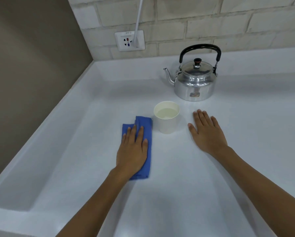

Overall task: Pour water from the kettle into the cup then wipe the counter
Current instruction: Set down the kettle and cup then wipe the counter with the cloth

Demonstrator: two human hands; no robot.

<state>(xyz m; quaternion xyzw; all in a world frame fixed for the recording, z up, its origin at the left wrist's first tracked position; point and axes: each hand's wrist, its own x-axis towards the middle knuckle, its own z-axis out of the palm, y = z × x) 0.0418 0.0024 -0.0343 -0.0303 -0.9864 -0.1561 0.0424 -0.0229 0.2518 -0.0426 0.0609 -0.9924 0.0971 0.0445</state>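
Observation:
A shiny metal kettle (195, 82) with a black handle stands upright at the back of the white counter (177, 177), its spout pointing left. In front of it sits a white paper cup (167, 118) with water inside. Left of the cup lies a folded blue cloth (144, 125). My left hand (132, 151) rests flat on the cloth, fingers spread, pressing it to the counter. My right hand (206, 132) lies flat and open on the bare counter to the right of the cup, holding nothing.
A raised white ledge (40, 151) borders the counter's left side against a brown wall. On the pale brick back wall is a socket plate (129, 40) with a white plug and cable running upward.

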